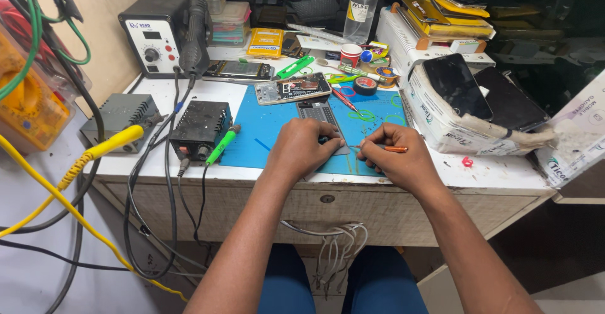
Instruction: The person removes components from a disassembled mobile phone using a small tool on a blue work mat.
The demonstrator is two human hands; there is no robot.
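My left hand [307,148] rests on the blue work mat [265,131], fingers pressing down on a small dark flat part whose grey edge [340,151] shows beside them. My right hand [392,153] pinches a thin orange-handled tool [396,149], its metal tip pointing left toward the left fingertips. Just beyond the hands lies a dark ridged part [318,112]. An opened phone body [293,90] sits further back on the mat.
A rework station [157,33] stands back left, with a black power unit [200,128] and green-handled iron [222,145]. Yellow and black cables [94,156] hang at left. A white box [441,109] holds dark phone screens. Tape roll [365,85], plastic bottle [360,8] behind.
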